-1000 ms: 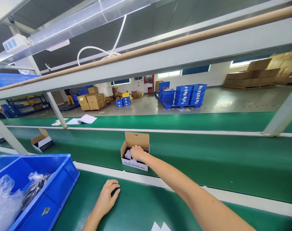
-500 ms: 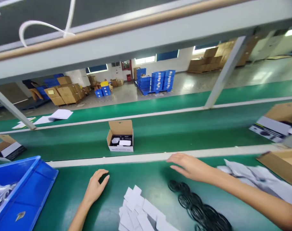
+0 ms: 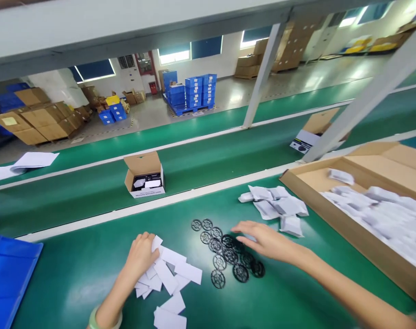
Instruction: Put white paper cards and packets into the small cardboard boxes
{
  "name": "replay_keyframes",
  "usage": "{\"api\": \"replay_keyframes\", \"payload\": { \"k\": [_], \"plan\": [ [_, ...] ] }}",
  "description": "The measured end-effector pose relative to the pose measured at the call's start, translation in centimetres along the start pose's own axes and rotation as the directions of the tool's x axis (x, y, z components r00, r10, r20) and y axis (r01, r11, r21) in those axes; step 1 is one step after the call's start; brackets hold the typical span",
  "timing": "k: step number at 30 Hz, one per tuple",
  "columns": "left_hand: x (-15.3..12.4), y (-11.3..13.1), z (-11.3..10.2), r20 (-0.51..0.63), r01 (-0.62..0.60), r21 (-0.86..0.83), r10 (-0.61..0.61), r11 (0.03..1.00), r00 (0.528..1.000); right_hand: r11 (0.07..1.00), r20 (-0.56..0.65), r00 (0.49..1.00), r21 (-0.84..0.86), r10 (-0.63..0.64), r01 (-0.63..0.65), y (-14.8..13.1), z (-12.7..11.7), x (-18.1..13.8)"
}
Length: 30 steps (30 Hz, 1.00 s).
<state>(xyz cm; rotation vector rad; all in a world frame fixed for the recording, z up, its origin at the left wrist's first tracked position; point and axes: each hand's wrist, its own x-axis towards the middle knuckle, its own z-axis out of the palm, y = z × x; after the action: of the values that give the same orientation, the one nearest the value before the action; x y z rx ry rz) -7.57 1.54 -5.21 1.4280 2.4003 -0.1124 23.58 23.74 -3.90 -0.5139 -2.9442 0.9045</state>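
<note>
My left hand is at the upper left end of a loose pile of white cards, its fingers curled and thumb closed against the edge of one card. My right hand hovers with fingers stretched out over several black round spoked discs, which lie spread on the green work surface; nothing shows in this hand. Just beyond it lies a heap of small white packets. On the green belt beyond my left hand, an open carton contains black and white items.
A large cardboard box of white packets stands at the right. A blue bin is at the left edge. Another open carton sits on the belt behind a slanted post. White sheets lie at far left.
The view has swung to the right, bringing the large packet box into view. My left hand has moved from bare surface onto the cards; my right hand has come over the black discs.
</note>
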Motion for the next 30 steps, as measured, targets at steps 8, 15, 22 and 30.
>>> {"api": "replay_keyframes", "payload": {
  "k": [8, 15, 22, 30],
  "plan": [
    [-1.0, -2.3, 0.7, -0.317, -0.023, -0.506, -0.161, 0.862, 0.935, 0.999, 0.073, 0.996, 0.011, 0.045, -0.046, 0.4, 2.4, -4.8],
    [-1.6, 0.0, 1.2, -0.214, -0.025, -0.283, -0.038, 0.959, 0.976, 0.998, -0.189, 0.981, 0.040, 0.046, -0.040, 2.4, 6.5, -7.9],
    [-1.1, 1.4, 0.3, -0.222, 0.014, -0.276, -0.078, 0.961, 0.972, 0.981, -0.397, 0.915, 0.193, 0.075, 0.004, 3.3, 7.8, -6.9],
    [-2.8, 7.4, 0.5, -0.247, -0.215, -0.964, -0.219, 0.158, 0.944, 0.926, -0.576, 0.802, 0.369, 0.160, 0.081, -0.1, 5.5, -4.4]
  ]
}}
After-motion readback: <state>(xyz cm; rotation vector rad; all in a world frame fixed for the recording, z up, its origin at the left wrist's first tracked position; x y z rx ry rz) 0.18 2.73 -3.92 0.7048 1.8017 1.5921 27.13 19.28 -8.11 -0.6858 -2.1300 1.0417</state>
